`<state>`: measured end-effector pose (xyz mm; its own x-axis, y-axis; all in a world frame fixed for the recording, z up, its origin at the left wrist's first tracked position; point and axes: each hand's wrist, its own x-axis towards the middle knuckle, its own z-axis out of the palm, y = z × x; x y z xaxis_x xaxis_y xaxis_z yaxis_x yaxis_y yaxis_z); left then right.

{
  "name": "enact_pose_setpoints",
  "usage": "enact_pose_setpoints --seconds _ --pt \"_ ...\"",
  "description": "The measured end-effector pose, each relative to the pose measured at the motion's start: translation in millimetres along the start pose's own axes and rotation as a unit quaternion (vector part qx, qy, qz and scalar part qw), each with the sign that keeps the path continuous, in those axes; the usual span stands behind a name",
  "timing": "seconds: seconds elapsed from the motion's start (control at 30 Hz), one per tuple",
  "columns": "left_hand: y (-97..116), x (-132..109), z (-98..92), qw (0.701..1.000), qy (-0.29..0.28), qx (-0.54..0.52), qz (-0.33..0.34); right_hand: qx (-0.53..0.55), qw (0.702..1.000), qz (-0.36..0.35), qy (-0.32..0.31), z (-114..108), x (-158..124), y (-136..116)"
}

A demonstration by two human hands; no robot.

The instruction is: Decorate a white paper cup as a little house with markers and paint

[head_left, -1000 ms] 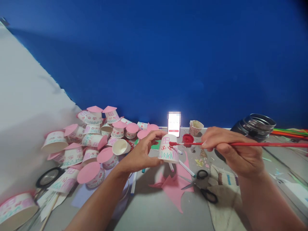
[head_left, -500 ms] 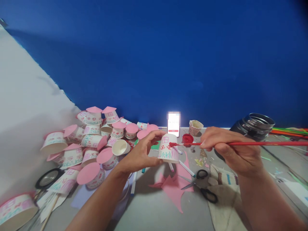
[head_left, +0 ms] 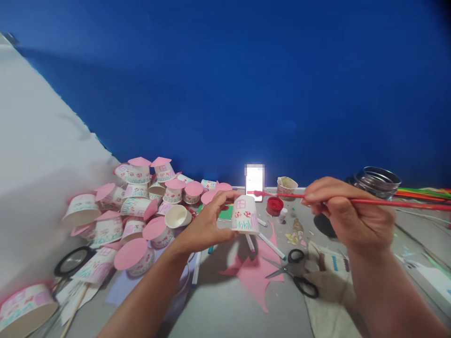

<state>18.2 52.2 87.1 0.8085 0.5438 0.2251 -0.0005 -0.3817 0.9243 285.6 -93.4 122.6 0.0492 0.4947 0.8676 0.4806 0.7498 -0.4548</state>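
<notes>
My left hand (head_left: 214, 218) grips an upside-down paper cup (head_left: 245, 215) by its rim and base, thumb below and fingers on top. The cup carries a pink window, red dabs and green grass strokes. My right hand (head_left: 347, 211) is closed round a thin red paintbrush (head_left: 299, 195), held nearly level. Its red-loaded tip is above and right of the cup, apart from it, in front of a lit phone (head_left: 254, 180). A small pot of red paint (head_left: 275, 205) stands just behind the cup, with a white cap (head_left: 283, 215) beside it.
Many decorated cups with pink paper roofs (head_left: 130, 254) crowd the left. Black-handled scissors (head_left: 287, 270) lie on pink paper scraps (head_left: 255, 281), near markers (head_left: 272, 246). A cloth (head_left: 327, 291) and a dark metallic vessel (head_left: 377, 182) are at right; a blue wall rises behind.
The brush tip has lifted off the cup's painted side and moved up and slightly right. My right hand rose with it. My left hand still holds the cup in nearly the same place.
</notes>
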Motion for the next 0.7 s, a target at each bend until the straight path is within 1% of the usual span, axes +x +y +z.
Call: enact_pose_setpoints --seconds 0.07,0.17,0.27,0.33,0.37,0.4,0.43,0.47,0.5,0.6,0.7 --pt "3.3 -1.4 -1.6 0.998 0.026 0.060 -0.020 -0.040 0.999 0.011 0.035 0.7 -1.2 0.4" --pt "8.9 -10.6 -3.8 0.986 0.079 0.138 -0.058 -0.134 0.989 0.035 0.051 1.0 -4.3 0.3" --pt "8.6 -34.2 -4.3 0.968 0.136 0.191 -0.093 -0.217 0.974 0.045 0.047 -1.4 -2.6 0.6" --pt "2.0 -55.5 -2.8 0.958 0.164 0.208 -0.107 -0.291 0.955 0.048 0.036 -4.3 4.9 4.4" --pt "-3.2 -66.1 -1.4 0.954 0.171 0.215 -0.118 -0.342 0.937 0.065 0.020 -5.9 10.7 8.3" --pt "-9.3 -75.9 0.4 0.949 0.185 0.219 -0.127 -0.397 0.912 0.102 0.004 -7.2 17.5 13.8" --pt "-15.7 -84.4 2.5 0.946 0.196 0.222 -0.134 -0.445 0.881 0.158 -0.028 -8.2 24.9 20.7" --pt "-22.2 -91.2 4.7 0.942 0.205 0.227 -0.136 -0.483 0.843 0.222 -0.082 -8.7 32.2 28.7" --pt "-28.2 -96.3 7.0 0.941 0.207 0.231 -0.136 -0.496 0.825 0.252 -0.102 -8.8 38.9 37.5" --pt "-42.5 -103.5 13.8 0.945 0.204 0.217 -0.140 -0.517 0.784 0.316 -0.131 -5.9 50.4 63.8" --pt "-53.4 -105.7 17.9 0.950 0.209 0.190 -0.136 -0.511 0.754 0.373 -0.175 2.1 45.3 83.7"
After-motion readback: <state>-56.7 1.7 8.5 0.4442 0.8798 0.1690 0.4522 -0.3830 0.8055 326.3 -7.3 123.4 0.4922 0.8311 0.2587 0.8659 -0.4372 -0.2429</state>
